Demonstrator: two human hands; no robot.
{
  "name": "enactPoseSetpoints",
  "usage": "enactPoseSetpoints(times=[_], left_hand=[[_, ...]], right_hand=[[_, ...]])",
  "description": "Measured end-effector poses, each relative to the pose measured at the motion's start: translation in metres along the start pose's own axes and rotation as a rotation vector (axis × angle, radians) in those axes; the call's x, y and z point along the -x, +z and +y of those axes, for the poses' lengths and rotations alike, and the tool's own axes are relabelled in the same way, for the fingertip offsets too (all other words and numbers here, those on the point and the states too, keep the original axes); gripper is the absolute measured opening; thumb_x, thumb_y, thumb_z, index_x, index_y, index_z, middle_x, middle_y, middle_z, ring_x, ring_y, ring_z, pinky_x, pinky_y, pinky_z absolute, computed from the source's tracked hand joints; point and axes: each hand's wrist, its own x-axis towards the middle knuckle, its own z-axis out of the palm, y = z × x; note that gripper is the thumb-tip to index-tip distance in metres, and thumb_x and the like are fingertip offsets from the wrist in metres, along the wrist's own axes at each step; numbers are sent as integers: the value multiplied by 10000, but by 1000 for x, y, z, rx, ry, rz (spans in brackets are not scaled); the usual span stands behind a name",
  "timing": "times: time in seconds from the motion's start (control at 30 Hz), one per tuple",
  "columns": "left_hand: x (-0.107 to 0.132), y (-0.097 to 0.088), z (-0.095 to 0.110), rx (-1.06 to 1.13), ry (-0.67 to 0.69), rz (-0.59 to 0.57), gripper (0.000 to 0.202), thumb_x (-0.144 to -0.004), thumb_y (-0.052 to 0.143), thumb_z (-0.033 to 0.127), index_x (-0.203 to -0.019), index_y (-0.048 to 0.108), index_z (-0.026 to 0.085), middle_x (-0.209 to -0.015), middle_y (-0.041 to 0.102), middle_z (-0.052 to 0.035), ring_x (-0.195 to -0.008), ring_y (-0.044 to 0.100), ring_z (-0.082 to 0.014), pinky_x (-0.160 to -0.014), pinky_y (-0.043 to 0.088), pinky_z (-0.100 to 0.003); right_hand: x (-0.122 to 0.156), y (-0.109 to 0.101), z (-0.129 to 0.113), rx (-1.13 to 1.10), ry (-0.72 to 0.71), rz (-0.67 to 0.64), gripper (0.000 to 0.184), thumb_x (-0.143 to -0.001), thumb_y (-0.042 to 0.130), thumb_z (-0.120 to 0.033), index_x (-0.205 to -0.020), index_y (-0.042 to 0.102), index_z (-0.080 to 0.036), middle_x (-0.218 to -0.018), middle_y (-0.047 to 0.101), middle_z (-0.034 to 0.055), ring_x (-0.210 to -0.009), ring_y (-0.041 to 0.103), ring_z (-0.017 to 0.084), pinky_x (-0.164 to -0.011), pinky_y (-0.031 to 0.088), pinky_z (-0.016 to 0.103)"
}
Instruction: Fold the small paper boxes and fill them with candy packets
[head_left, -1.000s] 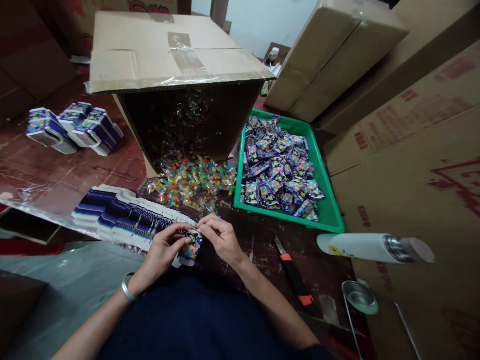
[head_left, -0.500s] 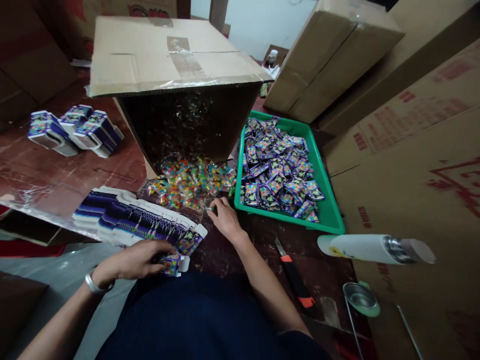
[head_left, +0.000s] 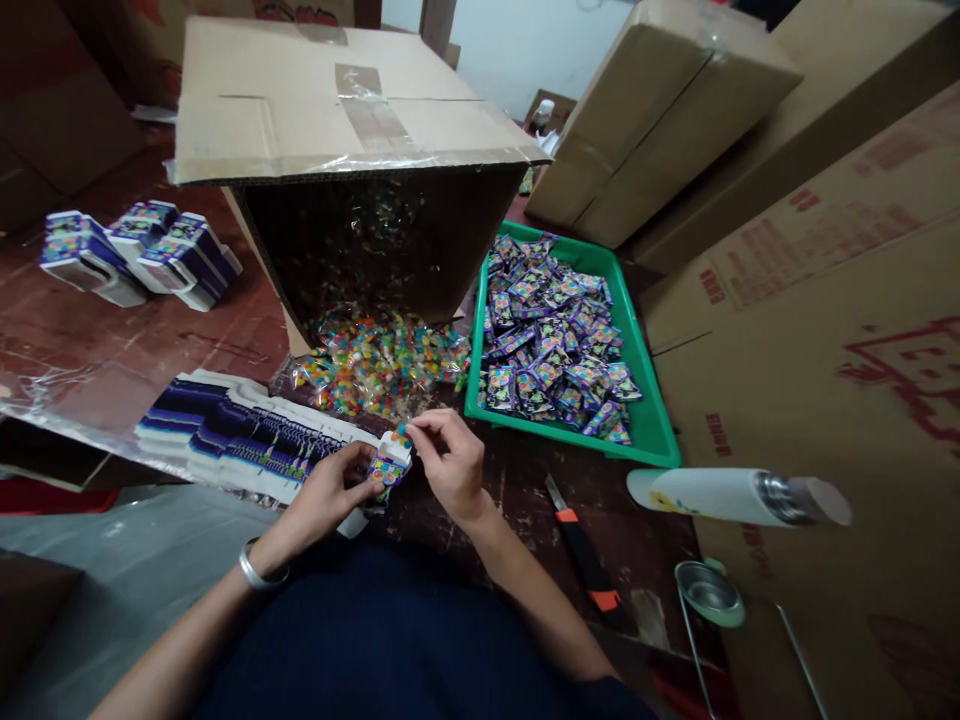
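Big brown cartons (head_left: pixel 825 300) wall off the right side, flat faces w/ red print. Centre back: large cardboard box (head_left: pixel 352 100) tipped on its side, taped top, open mouth facing the person. Inside it's dark, w/ clear wrappers glinting, and a heap of candy packets (head_left: pixel 382 365) spills out of the mouth onto the tabletop (head_left: pixel 112 340).

Just right of that heap, touching the box's corner, is the green tray (head_left: pixel 654 435). It's loaded w/ small purple printed boxes (head_left: pixel 551 340) piled loose, thick at the back and thinner toward the near right corner, where bare green shows.

Left of the hands: fanned row of flat box blanks (head_left: pixel 240 440), blue and white, lying on clear film. Far left, well apart: bundles of finished boxes (head_left: pixel 127 255), stacked on their sides.

Right foreground: white flask (head_left: pixel 720 495) lying down, metal neck to the right. Near it an orange-and-black utility knife (head_left: pixel 585 550), and a metal cup (head_left: pixel 709 590), upright; can't tell what's in it.

Now the hands, close to the body, near edge of the table. L hand (head_left: pixel 330 495), bracelet on the wrist, fingers closed round a small box (head_left: pixel 386 468), open end up. R hand (head_left: pixel 450 465): thumb and forefinger pinched on one candy packet (head_left: pixel 401 435), right at the box's open top.
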Motion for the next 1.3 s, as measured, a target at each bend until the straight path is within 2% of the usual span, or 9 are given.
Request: enactPoseSetpoints(times=[0.27,0.4,0.47,0.63,0.8,0.87,0.97,1.13,1.3], left_hand=[[0,7,4,47,62,125,302,-805,732,320,-1059,628,195,-974,729,-44,-873,708,-206,-792,570,-313],[1,9,6,177,65,194,538,-807,743,325,-1279,503,231,-1002,706,-34,-862,717,-194,-784,578,-312],[1,10,9,222,77,204,576,-804,751,330,-1306,483,243,-1052,689,-44,-868,716,-195,-777,579,-311],[2,13,8,185,101,138,357,-805,742,318,-1119,604,218,-1101,663,-45,-897,682,-189,-787,563,-294],[-1,19,4,204,131,206,348,-768,768,300,-1015,536,222,-1005,602,-5,-886,644,-171,-733,548,-258],[-1,20,3,246,116,238,403,-745,787,274,-1015,491,234,-975,562,19,-826,638,-146,-695,539,-237],[1,20,3,241,120,250,416,-740,787,251,-1011,472,239,-973,543,21,-832,639,-144,-698,542,-234],[6,15,2,94,129,267,362,-790,730,286,-1065,499,240,-1064,605,-24,-871,682,-179,-780,589,-310],[9,12,3,31,154,215,445,-815,711,264,-1217,519,255,-1103,657,-48,-940,698,-207,-821,597,-327]], right_hand=[[0,3,-6,122,-137,-230,120,-943,645,-281,-866,732,-255,-860,700,58,-873,618,235,-828,497,387],[3,0,-5,32,-44,-126,107,-906,684,-311,-987,721,-251,-1051,649,88,-999,610,243,-820,528,363],[7,2,-2,-81,34,-152,162,-890,700,-314,-1040,696,-250,-1112,646,84,-1016,626,231,-790,551,328],[16,10,6,-247,205,-201,101,-885,690,-315,-893,671,-216,-930,685,38,-827,669,185,-715,556,283],[18,14,1,-293,165,-104,73,-886,678,-281,-880,653,-212,-1018,696,65,-899,681,203,-798,552,318],[17,15,-2,-323,157,-83,92,-882,689,-278,-941,649,-220,-959,699,52,-871,680,195,-800,549,315],[13,13,-5,-354,183,-129,135,-853,730,-312,-847,640,-212,-889,692,42,-830,670,188,-774,545,302],[0,9,-7,-374,372,-227,178,-788,779,-340,-827,682,-196,-813,705,25,-729,665,177,-664,540,275],[-10,3,-5,-355,383,-278,198,-780,778,-347,-729,689,-178,-722,704,23,-650,641,169,-637,529,283]])
